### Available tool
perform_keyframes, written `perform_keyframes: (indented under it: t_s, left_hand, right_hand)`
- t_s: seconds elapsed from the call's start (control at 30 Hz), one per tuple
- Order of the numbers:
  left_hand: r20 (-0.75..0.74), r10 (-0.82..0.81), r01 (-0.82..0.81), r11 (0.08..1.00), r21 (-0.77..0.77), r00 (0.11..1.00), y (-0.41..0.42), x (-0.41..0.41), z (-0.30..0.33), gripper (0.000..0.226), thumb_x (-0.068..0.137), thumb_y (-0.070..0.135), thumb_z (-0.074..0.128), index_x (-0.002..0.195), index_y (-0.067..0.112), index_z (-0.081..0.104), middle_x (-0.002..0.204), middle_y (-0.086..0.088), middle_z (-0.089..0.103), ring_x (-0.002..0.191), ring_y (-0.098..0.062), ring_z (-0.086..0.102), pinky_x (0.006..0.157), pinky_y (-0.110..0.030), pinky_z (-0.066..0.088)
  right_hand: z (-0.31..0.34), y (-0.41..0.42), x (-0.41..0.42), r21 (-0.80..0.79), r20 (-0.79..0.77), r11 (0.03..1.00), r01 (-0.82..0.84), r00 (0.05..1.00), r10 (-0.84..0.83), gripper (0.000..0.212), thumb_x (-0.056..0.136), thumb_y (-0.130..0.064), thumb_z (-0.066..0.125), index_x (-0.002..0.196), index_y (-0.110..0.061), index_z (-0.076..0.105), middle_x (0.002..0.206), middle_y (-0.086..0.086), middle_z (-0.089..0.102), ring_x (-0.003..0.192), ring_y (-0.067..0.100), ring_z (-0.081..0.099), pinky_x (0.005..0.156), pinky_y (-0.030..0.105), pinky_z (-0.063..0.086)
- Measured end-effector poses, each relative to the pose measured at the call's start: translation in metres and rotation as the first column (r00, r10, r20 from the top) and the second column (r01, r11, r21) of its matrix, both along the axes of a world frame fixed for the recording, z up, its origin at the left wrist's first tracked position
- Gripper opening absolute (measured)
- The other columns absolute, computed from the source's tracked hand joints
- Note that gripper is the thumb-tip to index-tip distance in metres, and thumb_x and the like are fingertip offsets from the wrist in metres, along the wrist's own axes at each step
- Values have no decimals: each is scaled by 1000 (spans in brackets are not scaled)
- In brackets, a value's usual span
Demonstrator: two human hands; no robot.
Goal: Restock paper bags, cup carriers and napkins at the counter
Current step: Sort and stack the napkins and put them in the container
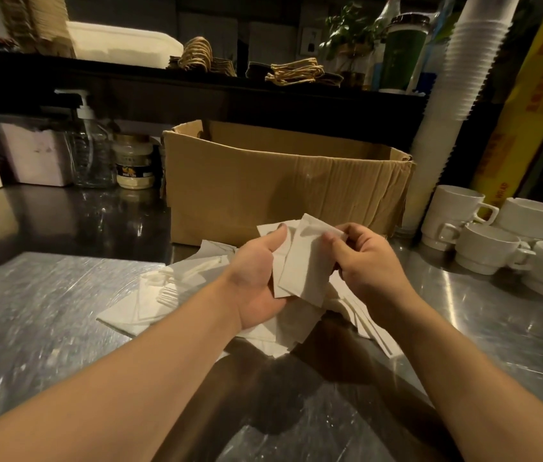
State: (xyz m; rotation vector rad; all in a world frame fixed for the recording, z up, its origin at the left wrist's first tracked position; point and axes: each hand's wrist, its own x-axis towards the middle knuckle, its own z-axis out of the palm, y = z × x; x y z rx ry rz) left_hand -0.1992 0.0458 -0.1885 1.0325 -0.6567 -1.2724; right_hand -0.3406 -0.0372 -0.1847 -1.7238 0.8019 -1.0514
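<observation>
dim steel worktop (pixel 63 311) under low light, open cardboard box (pixel 283 185) at twelve o'clock. loose heap of white napkins (pixel 170 295) spread at centre just in front of box. left hand (pixel 256 278) curled under a few folded napkins, thumb on top; right hand (pixel 363 258) pinching the uppermost held napkin (pixel 303 265) at its top edge. stacked white mugs (pixel 497 235) at three o'clock, tall stack of white cups (pixel 457 78) at one o'clock, pump bottle (pixel 91 155) at ten o'clock, paper bags (pixel 297 73) on shelf at twelve.
</observation>
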Motion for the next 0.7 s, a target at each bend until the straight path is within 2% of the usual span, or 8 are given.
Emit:
perform_keyframes:
  t_s: [0.1,0.2,0.27,0.37,0.47,0.57,0.63,0.7]
  left_hand:
    - [12,-65,65,998,19,998,-1,4,-2,61,106,56,34,108,16,80,108,-16,76,96,-30,73,91,-42,55]
    - [41,-153,150,987,60,987,0,3,-3,64,98,68,39,127,21,70,122,-19,71,108,-34,69,100,-47,54]
    - [36,-198,196,979,57,980,-1,2,-4,65,89,70,47,132,24,63,122,-18,71,110,-36,68,99,-48,54]
    - [29,-271,269,962,44,962,2,-2,-2,69,78,63,60,133,23,61,119,-18,69,108,-37,67,100,-50,52]
    - [30,-321,321,947,17,947,3,-2,-4,73,71,48,76,137,20,61,118,-19,65,104,-35,66,101,-50,50]
    - [4,-326,325,944,59,945,1,1,-6,92,69,41,81,152,26,43,120,-20,66,104,-38,68,95,-50,54]
    - [13,-305,303,948,95,952,1,0,-5,82,80,40,75,153,28,38,118,-20,67,102,-38,69,92,-50,56]
    - [4,-278,277,956,103,960,2,-1,-4,64,90,39,65,148,24,41,113,-20,71,98,-36,70,87,-47,57]
  right_hand:
    - [5,0,-5,11,-24,999,-35,999,35,8,101,-25,59,98,-21,65,104,-3,68,94,12,63,55,12,51]
    - [5,1,-5,19,-80,998,-67,994,68,9,100,-28,60,100,-21,65,106,-2,67,94,12,63,54,15,52]
    - [4,3,-4,39,-99,997,-65,993,68,8,100,-29,60,99,-22,64,104,-3,67,92,13,65,55,18,56]
    - [3,4,-2,67,-80,996,-56,995,61,8,99,-29,62,98,-21,65,102,-3,68,92,15,67,57,21,58]
    - [0,5,-1,65,-73,996,-67,995,72,11,99,-29,63,96,-19,67,99,-2,69,91,16,67,58,21,58]
    - [-2,7,0,50,-76,996,-74,994,77,12,99,-27,62,97,-17,69,97,-2,69,90,15,66,57,21,57]
    - [-1,8,1,38,-82,997,-65,994,68,13,100,-27,61,98,-16,69,96,-2,69,88,14,65,56,19,55]
    - [1,5,0,40,-67,999,-30,997,33,14,102,-28,58,100,-18,67,98,0,68,90,14,65,57,18,54]
